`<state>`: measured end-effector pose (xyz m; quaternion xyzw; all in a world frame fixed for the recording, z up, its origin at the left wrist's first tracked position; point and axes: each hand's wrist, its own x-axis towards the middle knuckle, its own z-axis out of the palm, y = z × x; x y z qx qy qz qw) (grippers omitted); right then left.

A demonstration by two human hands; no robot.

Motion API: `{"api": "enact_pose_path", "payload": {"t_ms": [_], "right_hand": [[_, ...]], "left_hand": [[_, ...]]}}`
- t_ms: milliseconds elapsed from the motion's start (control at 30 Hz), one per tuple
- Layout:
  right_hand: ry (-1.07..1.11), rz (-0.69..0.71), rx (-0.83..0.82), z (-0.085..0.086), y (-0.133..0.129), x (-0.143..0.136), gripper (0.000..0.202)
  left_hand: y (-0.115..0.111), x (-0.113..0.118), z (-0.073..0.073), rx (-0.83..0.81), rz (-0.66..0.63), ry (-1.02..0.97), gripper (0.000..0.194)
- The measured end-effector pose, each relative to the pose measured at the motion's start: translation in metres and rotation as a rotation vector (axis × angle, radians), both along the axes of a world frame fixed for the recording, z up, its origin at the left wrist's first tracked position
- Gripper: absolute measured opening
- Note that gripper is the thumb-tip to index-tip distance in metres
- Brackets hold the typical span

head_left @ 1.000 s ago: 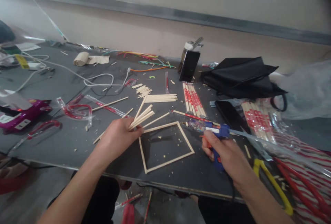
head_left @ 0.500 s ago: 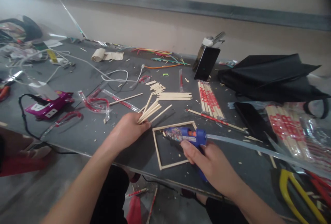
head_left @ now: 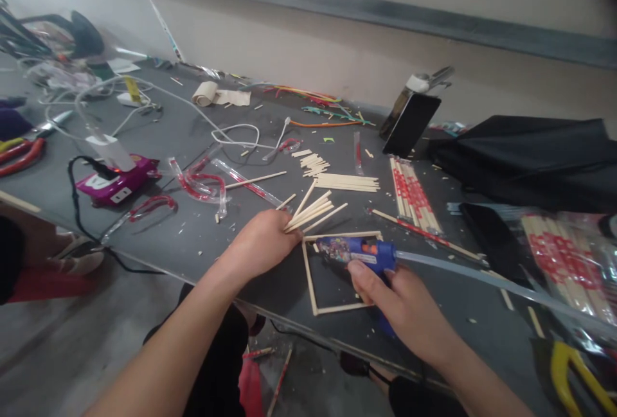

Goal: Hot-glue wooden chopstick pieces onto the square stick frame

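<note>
My left hand [head_left: 267, 242] is closed round a fanned bunch of thin wooden sticks [head_left: 311, 210], beside the top left corner of a stick frame [head_left: 310, 275]. My right hand [head_left: 395, 295] grips a blue glue gun [head_left: 354, 251] with a long pale glue stick [head_left: 448, 263] running out of its back. The gun lies across the frame, its nozzle near the frame's top left corner. Behind the frame are a row of loose sticks [head_left: 347, 182] and a small pile of short pieces [head_left: 314, 164].
A purple power strip [head_left: 123, 182] with cables is at left. Wrapped chopsticks [head_left: 414, 193], an upright phone [head_left: 413, 124], a black bag [head_left: 525, 150], a flat phone [head_left: 491, 234] and a yellow-handled tool [head_left: 573, 372] stand to the right. Another person's foot shows below left.
The view has shifted, so the table's objects appear farther right. My left hand with the sticks is nearer the frame's top left corner. The glue gun remains over the frame.
</note>
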<state>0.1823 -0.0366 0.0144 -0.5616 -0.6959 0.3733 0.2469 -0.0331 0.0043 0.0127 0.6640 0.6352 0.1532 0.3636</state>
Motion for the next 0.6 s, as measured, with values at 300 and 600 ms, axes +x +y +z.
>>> {"api": "enact_pose_path", "payload": {"t_ms": [300,600], "right_hand": [[-0.03,0.012,-0.026,-0.0021,0.0004,0.0013,0.047],[0.0,0.007,-0.027,-0.0034,0.0009,0.0003,0.044]], "left_hand": [[-0.0005,-0.0011,0.0013,-0.01,-0.025,-0.045,0.025],[-0.0014,0.0006,0.0029,-0.023,0.016,-0.056,0.025]]}}
